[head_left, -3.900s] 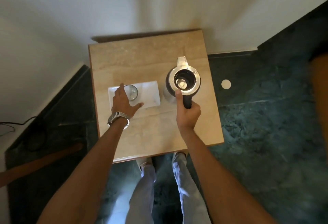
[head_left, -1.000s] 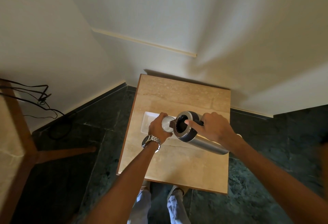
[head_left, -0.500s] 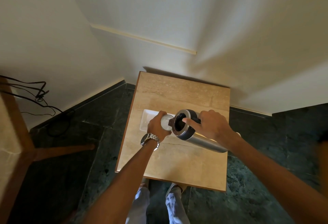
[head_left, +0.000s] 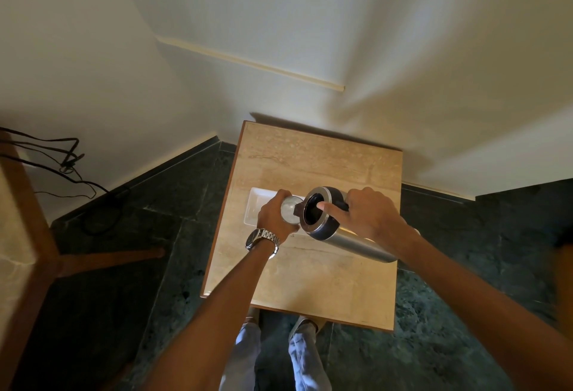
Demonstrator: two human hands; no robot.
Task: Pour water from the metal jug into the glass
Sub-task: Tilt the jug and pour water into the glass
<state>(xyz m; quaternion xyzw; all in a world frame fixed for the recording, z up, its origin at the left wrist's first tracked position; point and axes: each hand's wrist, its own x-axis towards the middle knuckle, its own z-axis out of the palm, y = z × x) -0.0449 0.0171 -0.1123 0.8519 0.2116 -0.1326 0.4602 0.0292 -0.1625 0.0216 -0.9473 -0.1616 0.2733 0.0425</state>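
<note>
The metal jug (head_left: 356, 241) is tipped far over to the left above the small beige table (head_left: 325, 285), its dark spout over the glass. My right hand (head_left: 369, 214) grips the jug's handle, with the thumb pressed on the lid. The clear glass (head_left: 289, 211) stands on a white rectangular tray (head_left: 257, 204). My left hand (head_left: 274, 220), with a metal wristwatch, is wrapped around the glass. The water stream itself cannot be made out.
The table stands in a corner against white walls (head_left: 279, 34). Dark green stone floor (head_left: 155, 235) surrounds it. A wooden furniture leg (head_left: 37, 235) and black cables (head_left: 62, 158) are at the left. My legs show below the table's near edge.
Since 3.9 s ago the jug was lifted and tipped left over the glass. In the last second the jug and both hands have barely moved; the view shifted slightly.
</note>
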